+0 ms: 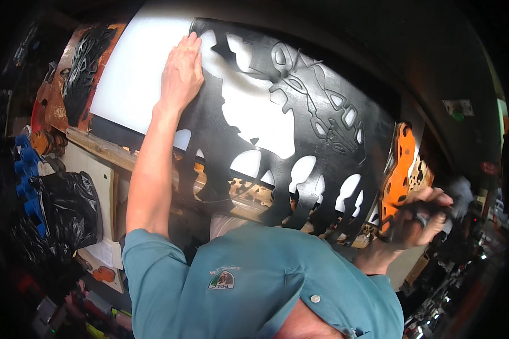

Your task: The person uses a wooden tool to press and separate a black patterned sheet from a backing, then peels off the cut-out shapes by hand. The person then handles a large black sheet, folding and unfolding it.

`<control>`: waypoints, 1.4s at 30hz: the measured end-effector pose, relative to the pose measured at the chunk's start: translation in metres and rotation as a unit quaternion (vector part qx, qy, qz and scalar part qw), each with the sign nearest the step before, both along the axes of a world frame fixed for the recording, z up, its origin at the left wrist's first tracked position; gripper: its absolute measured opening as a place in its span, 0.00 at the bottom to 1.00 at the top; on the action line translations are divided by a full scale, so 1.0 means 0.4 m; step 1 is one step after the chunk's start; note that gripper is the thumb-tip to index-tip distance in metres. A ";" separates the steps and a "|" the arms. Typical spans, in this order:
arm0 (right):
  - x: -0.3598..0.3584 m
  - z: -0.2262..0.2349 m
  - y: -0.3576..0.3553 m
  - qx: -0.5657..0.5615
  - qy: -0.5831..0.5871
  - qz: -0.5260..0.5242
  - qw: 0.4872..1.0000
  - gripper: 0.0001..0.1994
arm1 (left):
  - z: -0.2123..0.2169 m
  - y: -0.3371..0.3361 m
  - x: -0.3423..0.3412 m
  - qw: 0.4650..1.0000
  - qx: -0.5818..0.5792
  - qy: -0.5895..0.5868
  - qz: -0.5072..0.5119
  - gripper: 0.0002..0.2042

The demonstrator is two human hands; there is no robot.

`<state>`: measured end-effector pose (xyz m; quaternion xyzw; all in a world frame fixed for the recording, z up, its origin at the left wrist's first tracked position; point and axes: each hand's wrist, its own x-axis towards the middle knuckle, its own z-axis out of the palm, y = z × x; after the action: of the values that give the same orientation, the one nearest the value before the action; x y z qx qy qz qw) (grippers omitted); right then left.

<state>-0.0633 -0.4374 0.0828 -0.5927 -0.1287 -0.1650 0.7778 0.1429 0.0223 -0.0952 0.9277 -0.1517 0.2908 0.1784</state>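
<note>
My left hand (182, 70) lies flat with fingers stretched, at the left edge of a large black sheet (209, 113), which looks like leather or rubber. Many curved openings are cut through the sheet, and strips of it hang over the front edge. Under it, a smooth white board (138, 68) shows through the openings and to the left. Outlined loops and a tangle of shapes (336, 113) stand out on the sheet's right part. To the right, my right hand (427, 217) is blurred, its fingers curled around something dark that I cannot make out.
An orange wavy-edged piece (398, 169) stands beside the sheet's right end. At the far left, black cut pieces (87, 73) lie on a rusty orange surface. A wooden rail (102, 148) runs along the front. Below left are a black plastic bag (70, 206) and blue pieces (27, 169).
</note>
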 end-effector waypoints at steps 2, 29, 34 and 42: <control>0.000 0.029 -0.056 0.084 0.004 -0.032 0.996 0.16 | 0.000 -0.005 0.007 1.000 0.009 0.006 0.009 0.17; 0.151 -0.264 -0.112 -0.690 -0.150 0.005 0.708 0.18 | 0.220 -0.565 -0.535 0.313 -0.732 0.603 -0.055 0.35; 0.133 -0.344 -0.125 -0.606 -0.113 -0.061 0.785 0.18 | 0.218 -0.593 -0.544 0.330 -0.733 0.589 -0.083 0.28; 0.150 -0.361 -0.130 -0.547 -0.122 -0.080 0.824 0.14 | 0.185 -0.583 -0.538 0.362 -0.698 0.608 -0.105 0.20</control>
<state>-0.0033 -0.4892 -0.0617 -0.9043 -0.2437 -0.2004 0.2877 -0.0725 -0.2111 -0.0212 0.3722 0.1591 -0.3720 0.8353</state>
